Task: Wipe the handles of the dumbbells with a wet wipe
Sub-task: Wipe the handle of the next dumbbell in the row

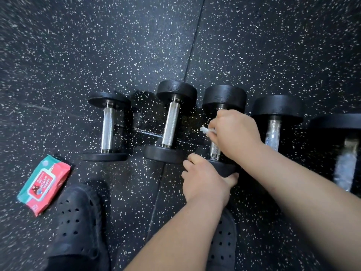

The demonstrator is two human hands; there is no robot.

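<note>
Several black dumbbells with chrome handles lie in a row on the speckled rubber floor. My right hand point(232, 130) wraps a white wet wipe point(207, 130) around the handle of the third dumbbell point(224, 96); only a corner of the wipe shows. My left hand point(203, 182) grips that dumbbell's near weight head point(222, 168). To the left lie a small dumbbell point(107, 130) and a second one point(171, 124), both with bare handles. To the right lie a fourth dumbbell point(273, 132) and a blurred fifth one point(345, 163).
A red and green pack of wipes point(44, 184) lies on the floor at the lower left. Two black perforated clogs, one point(78, 222) left and one point(222, 243) under my arms, stand near the bottom. A floor mat seam point(192, 45) runs away upward.
</note>
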